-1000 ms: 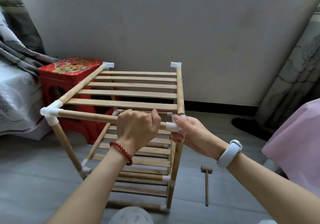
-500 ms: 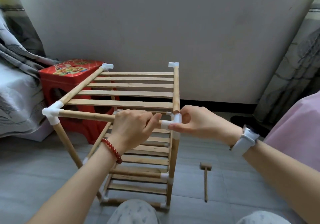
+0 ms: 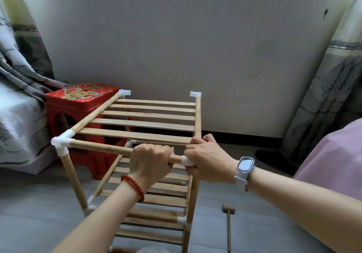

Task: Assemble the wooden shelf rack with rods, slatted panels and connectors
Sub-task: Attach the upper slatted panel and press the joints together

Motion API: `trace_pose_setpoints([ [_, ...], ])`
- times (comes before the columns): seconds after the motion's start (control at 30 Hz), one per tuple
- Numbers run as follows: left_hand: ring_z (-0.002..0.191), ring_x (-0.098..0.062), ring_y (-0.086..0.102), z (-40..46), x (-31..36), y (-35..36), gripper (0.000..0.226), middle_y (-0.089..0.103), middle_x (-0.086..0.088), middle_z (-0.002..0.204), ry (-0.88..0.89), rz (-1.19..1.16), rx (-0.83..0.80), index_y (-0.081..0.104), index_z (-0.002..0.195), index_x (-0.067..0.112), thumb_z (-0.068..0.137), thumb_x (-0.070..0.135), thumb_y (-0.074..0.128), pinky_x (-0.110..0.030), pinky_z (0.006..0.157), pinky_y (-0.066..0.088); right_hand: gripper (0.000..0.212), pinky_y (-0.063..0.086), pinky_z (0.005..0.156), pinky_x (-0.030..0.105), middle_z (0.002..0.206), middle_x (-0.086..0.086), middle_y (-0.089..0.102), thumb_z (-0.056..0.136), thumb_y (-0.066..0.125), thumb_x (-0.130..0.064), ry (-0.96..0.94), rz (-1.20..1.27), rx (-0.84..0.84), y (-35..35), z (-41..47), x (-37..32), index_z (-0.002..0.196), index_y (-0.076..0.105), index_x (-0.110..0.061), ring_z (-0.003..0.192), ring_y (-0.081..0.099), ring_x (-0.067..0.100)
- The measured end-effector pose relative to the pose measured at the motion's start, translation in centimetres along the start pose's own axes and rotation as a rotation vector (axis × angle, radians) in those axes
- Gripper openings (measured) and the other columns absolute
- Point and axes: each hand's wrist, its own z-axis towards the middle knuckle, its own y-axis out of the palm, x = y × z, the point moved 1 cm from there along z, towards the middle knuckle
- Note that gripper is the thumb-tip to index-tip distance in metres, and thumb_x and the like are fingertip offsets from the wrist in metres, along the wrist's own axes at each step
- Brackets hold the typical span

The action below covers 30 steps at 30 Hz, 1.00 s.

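We have the rack (image 3: 141, 154) standing on the floor in front of us, three slatted tiers up, and the move now turns on the front top rod (image 3: 101, 147) and the near-right corner connector (image 3: 186, 160). The rod's long axis runs from 9 o'clock to 3 o'clock, dipping slightly toward us at its right end. Its left end already sits in the near-left connector (image 3: 62, 142).

Our left hand (image 3: 150, 162) wraps the rod from above, fingers curled fully round it, just left of the loose joint. Our right hand (image 3: 208, 159) closes its grip on the corner connector, where the right side rod (image 3: 197, 115) comes in from 12 o'clock and the right post (image 3: 193, 203) drops to 6 o'clock. The joint lies directly at 3 o'clock from the left grip, with only a short bare stretch of rod between the two hands.

We judge the rod has to travel along its own axis toward 3 o'clock while the right hand braces the connector against it. The right hand is nearer the joint. How deep the rod tip sits in the socket we cannot tell.

A small mallet (image 3: 228, 225) lies on the floor at 5 o'clock, well apart from both hands.
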Motion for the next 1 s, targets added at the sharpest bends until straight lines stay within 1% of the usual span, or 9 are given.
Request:
trace_pose_setpoints([
  [0.1,0.025,-0.011,0.039,0.2,-0.7,0.0,0.039,0.042,0.007,0.032,0.042,0.008,-0.055,0.052,0.041,0.018,0.069,0.025,0.078,-0.016,0.033,0.033,0.017,0.028,0.084,0.040,0.092,0.002,0.061,0.086,0.050,-0.029,-0.025,-0.027,0.041,0.3,0.0,0.0,0.082,0.055,-0.013,0.101,0.045,0.022],
  [0.17,0.026,-0.011,0.040,0.1,-1.2,-0.2,0.039,0.043,0.007,0.034,0.044,-0.010,-0.088,0.053,0.042,0.018,0.071,0.027,0.078,-0.018,0.033,0.037,0.016,0.036,0.082,0.042,0.078,0.002,0.062,0.080,0.059,-0.027,-0.074,-0.071,0.135,0.4,0.1,-0.4,0.072,0.055,-0.013,0.090,0.053,0.024],
  [0.23,0.036,-0.011,0.044,0.1,-1.6,-0.1,0.035,0.046,0.009,0.041,0.053,0.011,-0.126,0.059,0.053,0.020,0.084,0.035,0.064,-0.020,0.041,0.038,0.021,0.044,0.081,0.045,0.062,-0.001,0.059,0.069,0.069,-0.026,-0.090,-0.118,0.239,0.2,0.2,-0.6,0.061,0.054,-0.015,0.075,0.058,0.022],
  [0.33,0.054,-0.011,0.047,0.5,-2.2,-0.2,0.040,0.044,0.010,0.056,0.018,0.048,-0.270,0.063,0.073,0.024,0.095,0.046,0.038,-0.022,0.055,0.040,0.024,0.047,0.080,0.047,0.055,-0.003,0.056,0.067,0.072,-0.026,-0.123,-0.119,0.276,0.0,0.4,-0.8,0.056,0.052,-0.015,0.068,0.057,0.020],
  [0.63,0.061,-0.011,0.054,1.8,-3.3,-1.2,0.027,0.050,0.010,0.060,0.018,-0.083,-0.577,0.068,0.078,0.023,0.089,0.042,0.052,-0.027,0.062,0.052,0.023,0.047,0.083,0.045,0.057,-0.003,0.058,0.069,0.070,-0.028,-0.162,-0.095,0.278,-0.3,0.8,-0.9,0.058,0.054,-0.016,0.071,0.058,0.019],
  [0.7,0.059,-0.011,0.055,1.3,-3.5,-1.1,0.030,0.051,0.011,0.058,0.040,-0.062,-0.508,0.068,0.077,0.023,0.090,0.041,0.049,-0.026,0.061,0.052,0.021,0.043,0.088,0.046,0.063,-0.001,0.060,0.076,0.065,-0.027,-0.171,-0.025,0.251,-0.3,0.7,-0.7,0.063,0.053,-0.016,0.076,0.057,0.021],
  [0.77,0.048,-0.011,0.056,0.4,-3.5,-0.9,0.037,0.055,0.009,0.053,0.114,-0.035,-0.295,0.065,0.068,0.021,0.092,0.039,0.044,-0.023,0.054,0.050,0.020,0.042,0.090,0.048,0.065,-0.001,0.060,0.079,0.064,-0.027,-0.156,0.001,0.249,-0.1,0.5,-1.1,0.065,0.053,-0.017,0.078,0.056,0.022],
  [0.87,0.031,-0.009,0.046,-0.9,-3.5,-0.2,0.042,0.052,0.007,0.041,0.187,-0.039,-0.033,0.060,0.054,0.018,0.091,0.031,0.045,-0.014,0.039,0.036,0.023,0.046,0.087,0.048,0.060,-0.004,0.058,0.070,0.071,-0.030,-0.129,-0.070,0.318,0.2,0.0,-2.1,0.060,0.054,-0.018,0.074,0.058,0.019],
  [1.0,0.029,-0.009,0.042,-1.1,-2.8,-0.3,0.041,0.049,0.007,0.039,0.200,-0.023,0.013,0.056,0.052,0.018,0.090,0.029,0.048,-0.013,0.038,0.026,0.025,0.049,0.086,0.043,0.058,-0.003,0.057,0.071,0.071,-0.029,-0.163,-0.077,0.351,0.2,-0.6,-2.0,0.059,0.054,-0.017,0.071,0.059,0.020],
])
